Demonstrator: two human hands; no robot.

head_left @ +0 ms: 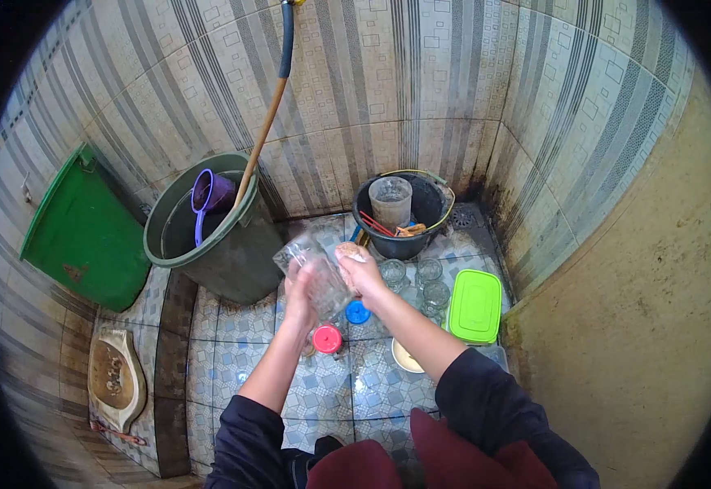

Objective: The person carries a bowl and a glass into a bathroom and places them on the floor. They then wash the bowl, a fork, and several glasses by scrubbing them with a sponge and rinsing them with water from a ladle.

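In the head view, my left hand point(297, 295) is wrapped round a clear jar point(329, 287), tilted and blurred by motion. My right hand point(364, 277) grips a pinkish, foamy scrubber point(352, 251) close against the jar's right side. Below them on the tiled floor are a blue lid point(357, 312) and a jar with a red lid point(327, 339). Several clear glass jars point(435, 295) stand to the right of my right hand. Beside them lies a container with a bright green lid point(475, 306). My right forearm partly covers a pale bowl point(405, 357).
A large grey-green bin point(233, 259) at the left holds a purple dipper point(211, 194) and a hose point(264, 126). A black bucket point(404, 243) with a cloudy cup point(390, 201) stands by the back wall, near a floor drain point(465, 217). A green lid point(86, 232) and squat toilet point(117, 375) are farther left.
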